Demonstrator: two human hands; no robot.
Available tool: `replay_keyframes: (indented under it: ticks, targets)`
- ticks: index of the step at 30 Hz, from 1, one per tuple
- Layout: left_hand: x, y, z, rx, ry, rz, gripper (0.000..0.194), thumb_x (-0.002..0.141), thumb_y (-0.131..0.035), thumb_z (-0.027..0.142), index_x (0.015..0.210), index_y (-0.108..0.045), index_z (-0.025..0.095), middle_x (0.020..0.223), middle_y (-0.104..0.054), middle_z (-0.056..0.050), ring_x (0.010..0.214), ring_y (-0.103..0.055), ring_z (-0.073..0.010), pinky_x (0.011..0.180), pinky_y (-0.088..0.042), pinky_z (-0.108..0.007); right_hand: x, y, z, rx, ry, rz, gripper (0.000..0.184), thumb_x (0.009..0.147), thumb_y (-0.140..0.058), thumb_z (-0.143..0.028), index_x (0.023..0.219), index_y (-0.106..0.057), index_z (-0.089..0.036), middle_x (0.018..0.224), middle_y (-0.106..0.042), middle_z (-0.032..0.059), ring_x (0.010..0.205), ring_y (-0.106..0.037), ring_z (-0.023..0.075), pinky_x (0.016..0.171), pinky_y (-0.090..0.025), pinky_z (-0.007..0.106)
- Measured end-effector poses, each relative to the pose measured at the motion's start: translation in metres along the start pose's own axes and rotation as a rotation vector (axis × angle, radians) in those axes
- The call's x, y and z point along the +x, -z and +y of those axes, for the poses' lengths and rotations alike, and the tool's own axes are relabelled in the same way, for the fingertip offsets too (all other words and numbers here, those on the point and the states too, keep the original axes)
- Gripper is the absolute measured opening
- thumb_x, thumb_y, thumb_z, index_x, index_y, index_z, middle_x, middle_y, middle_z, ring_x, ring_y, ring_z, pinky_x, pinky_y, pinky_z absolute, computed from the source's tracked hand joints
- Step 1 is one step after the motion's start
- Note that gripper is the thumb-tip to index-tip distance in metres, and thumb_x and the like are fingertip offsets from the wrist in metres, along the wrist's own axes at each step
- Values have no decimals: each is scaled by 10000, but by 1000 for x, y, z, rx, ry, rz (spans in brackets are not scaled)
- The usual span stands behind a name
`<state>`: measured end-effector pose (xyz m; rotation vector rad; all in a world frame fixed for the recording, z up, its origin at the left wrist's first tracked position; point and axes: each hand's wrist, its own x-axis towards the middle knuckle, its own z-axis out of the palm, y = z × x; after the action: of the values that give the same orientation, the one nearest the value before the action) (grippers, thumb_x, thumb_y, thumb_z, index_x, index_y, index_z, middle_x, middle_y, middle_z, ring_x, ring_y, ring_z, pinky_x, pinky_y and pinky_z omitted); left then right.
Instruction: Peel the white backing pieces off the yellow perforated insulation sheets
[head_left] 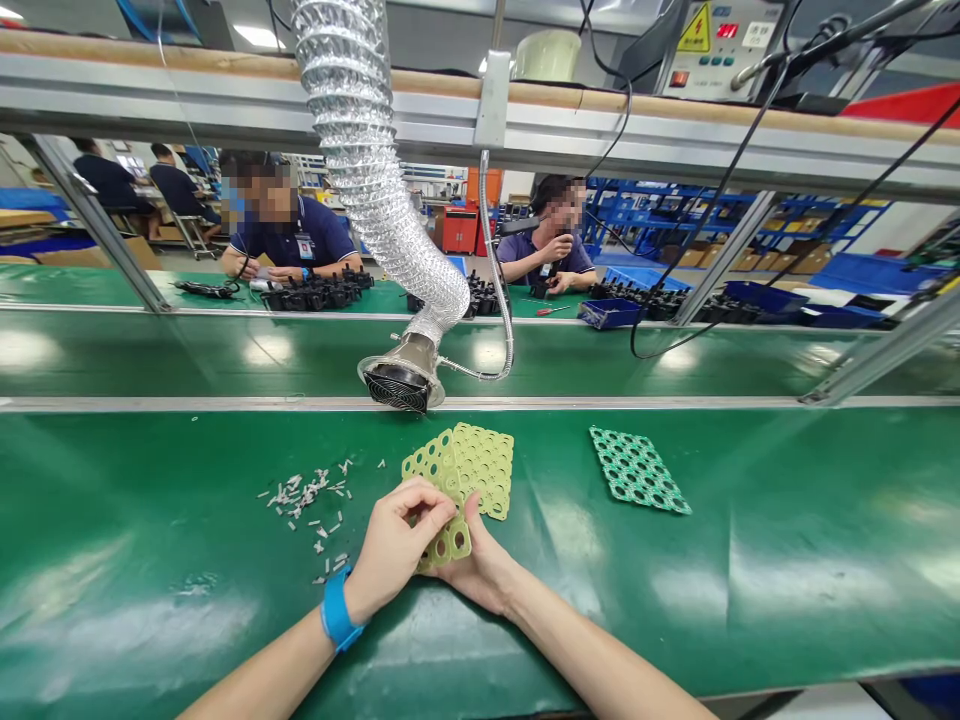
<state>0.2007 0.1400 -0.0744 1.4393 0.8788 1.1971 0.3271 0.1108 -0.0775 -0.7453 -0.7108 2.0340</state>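
Note:
A pale yellow-green panel (430,462) with rows of round holes is held tilted above the green work surface. My right hand (484,570) grips its lower right side, the thumb up along the edge and the fingers underneath. Over the panel's face, my left hand (401,535), with a blue band at the wrist, is pinched closed; anything between its fingertips is hidden. Behind the held panel lies a similar yellow-green panel (489,468). Small whitish-grey pieces (300,495) are scattered to the left of my hands.
To the right lies a green circuit board panel (639,470) with round holes. A fume extraction hood (405,375) on a silver flexible duct hangs just beyond my hands. Across the bench, co-workers sit behind black parts (319,292) and a blue bin (611,313).

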Motion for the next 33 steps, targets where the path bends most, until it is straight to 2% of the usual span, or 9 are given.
replay_keyframes:
  ticks: [17,25,28,33]
  targets:
    - [-4,-5,-2,28,-29,54,221,827,-630,304,657,-645,164,687,-549,-9,632,-507,-123,579,-400,-223,2,-2,-2,-62,13,32,786,653,-538,-845,1094,-676,-209,1152,-663,119,1117,-579,272,987,-406,475]
    - [-14,-8,7,181,-243,146,218,859,-605,210,644,-592,175,665,-517,8,595,-487,-102,530,-375,-202,2,-1,1,-108,59,65,814,569,-594,-852,994,-692,-164,1056,-660,122,1083,-575,279,959,-419,437]
    - [-16,-9,8,215,-276,133,224,873,-589,190,649,-600,175,661,-528,6,593,-492,-99,528,-374,-199,3,-1,2,-123,85,68,818,574,-609,-837,1010,-691,-150,1054,-662,134,1081,-571,281,948,-427,429]
    - [-13,-5,10,145,-198,52,236,889,-589,258,673,-637,174,692,-580,-17,634,-545,-120,552,-412,-208,3,1,1,-108,65,101,856,550,-627,-837,1084,-664,-169,1077,-668,136,1076,-583,286,932,-439,448]
